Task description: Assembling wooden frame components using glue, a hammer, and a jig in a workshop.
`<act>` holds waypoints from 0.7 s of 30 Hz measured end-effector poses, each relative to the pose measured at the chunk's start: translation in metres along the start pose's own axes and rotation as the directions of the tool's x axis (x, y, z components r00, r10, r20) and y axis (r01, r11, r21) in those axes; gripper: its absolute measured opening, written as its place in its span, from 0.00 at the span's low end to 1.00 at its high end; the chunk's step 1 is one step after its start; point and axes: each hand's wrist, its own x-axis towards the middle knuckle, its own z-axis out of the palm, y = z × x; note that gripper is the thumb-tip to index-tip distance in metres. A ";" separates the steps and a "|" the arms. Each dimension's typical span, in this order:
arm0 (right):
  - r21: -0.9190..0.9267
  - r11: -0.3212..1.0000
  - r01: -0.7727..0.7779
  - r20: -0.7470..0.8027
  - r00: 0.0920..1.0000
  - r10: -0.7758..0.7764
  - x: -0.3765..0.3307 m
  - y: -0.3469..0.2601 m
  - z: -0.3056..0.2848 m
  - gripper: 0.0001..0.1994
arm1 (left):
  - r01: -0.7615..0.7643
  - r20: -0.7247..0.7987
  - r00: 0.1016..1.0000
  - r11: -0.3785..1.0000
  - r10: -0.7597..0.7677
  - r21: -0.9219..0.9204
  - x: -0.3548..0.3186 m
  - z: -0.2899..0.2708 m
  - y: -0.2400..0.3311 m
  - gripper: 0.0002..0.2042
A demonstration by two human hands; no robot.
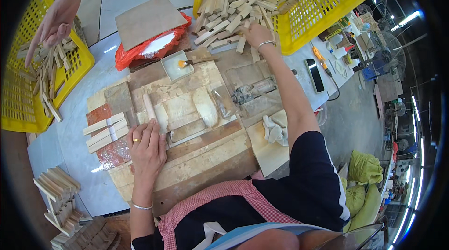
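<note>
My left hand [148, 147] lies palm down on the worn wooden work board [206, 151], its fingers stretched out and touching the near end of a short wooden stick [148, 106]. Just left of it, several pale wooden strips [108, 133] lie side by side on a red patch. My right hand [258, 37] reaches to the far pile of wooden blocks [229, 4], its fingers closed at a block [241, 44] on the pile's near edge; the fingertips are partly hidden. Between my hands, a metal clamp [252, 91] is fixed to the board.
Yellow baskets [322, 11] stand at the far right and left; another person's hand [54, 20] hangs over the left one. A white tray [175, 66] holds a brush [187, 63]. A phone [315, 76], cloth [276, 128] and stacked wood pieces [56, 184] lie around the board.
</note>
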 end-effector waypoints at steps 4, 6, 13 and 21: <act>-0.133 0.989 0.066 0.142 0.989 -0.047 -0.004 -0.006 0.008 0.26 | 0.000 0.021 1.000 1.000 0.000 0.021 -0.006 0.000 0.000 0.13; -0.244 0.961 0.126 0.144 0.985 -0.093 -0.005 -0.013 0.019 0.27 | 0.005 0.027 1.000 0.999 -0.006 0.034 -0.004 -0.001 -0.001 0.13; 0.016 0.999 -0.035 0.079 0.996 0.033 -0.004 0.029 0.024 0.25 | 0.011 0.002 1.000 1.000 -0.011 -0.010 -0.003 0.005 -0.001 0.15; 0.711 0.551 0.436 -0.179 0.871 -0.458 -0.156 -0.049 -0.011 0.13 | 0.027 -0.076 0.997 0.998 -0.031 -0.051 -0.006 0.004 -0.005 0.17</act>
